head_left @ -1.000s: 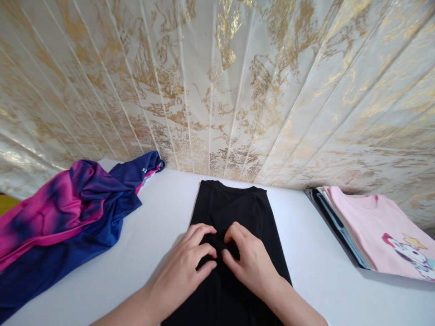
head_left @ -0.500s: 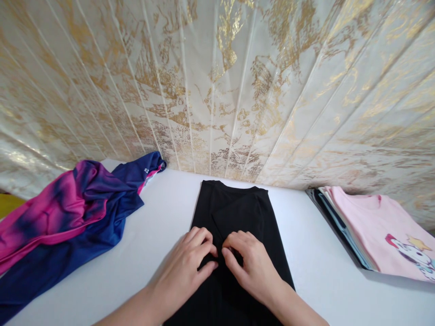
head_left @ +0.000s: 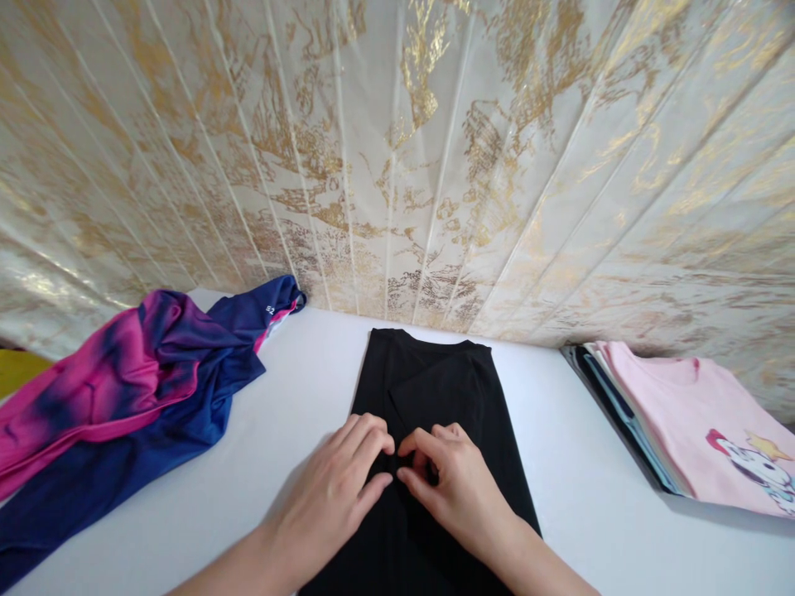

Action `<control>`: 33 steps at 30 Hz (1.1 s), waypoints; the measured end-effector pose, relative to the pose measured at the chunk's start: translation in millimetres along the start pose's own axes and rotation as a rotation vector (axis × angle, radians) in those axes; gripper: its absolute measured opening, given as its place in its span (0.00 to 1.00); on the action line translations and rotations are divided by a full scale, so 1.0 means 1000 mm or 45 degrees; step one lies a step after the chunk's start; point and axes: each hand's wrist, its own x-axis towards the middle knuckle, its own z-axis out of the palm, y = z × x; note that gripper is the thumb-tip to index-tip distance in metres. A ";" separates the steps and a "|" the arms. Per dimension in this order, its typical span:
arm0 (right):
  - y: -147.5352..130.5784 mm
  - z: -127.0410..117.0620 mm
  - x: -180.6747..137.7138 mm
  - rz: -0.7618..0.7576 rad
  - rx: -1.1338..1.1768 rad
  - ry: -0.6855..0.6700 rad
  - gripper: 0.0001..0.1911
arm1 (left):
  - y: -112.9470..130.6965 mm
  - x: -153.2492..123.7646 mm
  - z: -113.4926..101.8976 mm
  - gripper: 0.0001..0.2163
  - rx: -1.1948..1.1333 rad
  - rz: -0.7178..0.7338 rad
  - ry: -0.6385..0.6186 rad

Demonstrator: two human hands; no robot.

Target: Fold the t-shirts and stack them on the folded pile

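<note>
A black garment (head_left: 447, 372), folded into a long narrow shape, lies flat on the white surface in front of me. A slanting folded layer shows on its upper part. My left hand (head_left: 341, 480) rests over its left side, fingers bent and the thumb apart from them. Close by, my right hand (head_left: 456, 484) is over the middle of the cloth, its forefinger and thumb curved with a small gap between their tips. The fingertips of both hands nearly meet. Cloth under the curled fingers is hidden.
On the left lies a rumpled pink and navy garment (head_left: 167, 364). A stack of folded clothes is at the right, topped by a pink shirt (head_left: 676, 414) with a cartoon print. Behind the white table (head_left: 286, 397) hangs a gold-patterned curtain (head_left: 385, 165).
The thumb and forefinger tips of each hand have moved slightly apart. My right hand has shifted a little to the left. The black garment lies as before.
</note>
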 end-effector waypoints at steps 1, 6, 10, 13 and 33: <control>0.000 0.000 0.000 0.006 -0.012 -0.013 0.07 | 0.001 -0.002 0.000 0.13 0.048 0.049 0.007; -0.004 -0.001 0.002 0.045 -0.025 -0.052 0.09 | 0.001 -0.010 0.002 0.15 0.237 0.243 0.033; 0.000 -0.010 0.003 0.070 0.171 -0.118 0.11 | 0.001 -0.013 0.001 0.14 0.316 0.301 0.038; 0.011 -0.019 0.005 0.169 0.519 -0.109 0.09 | 0.004 -0.012 -0.001 0.15 0.338 0.326 0.043; 0.005 -0.011 0.004 -0.096 -0.037 -0.140 0.12 | 0.015 -0.012 -0.006 0.12 0.191 0.341 0.025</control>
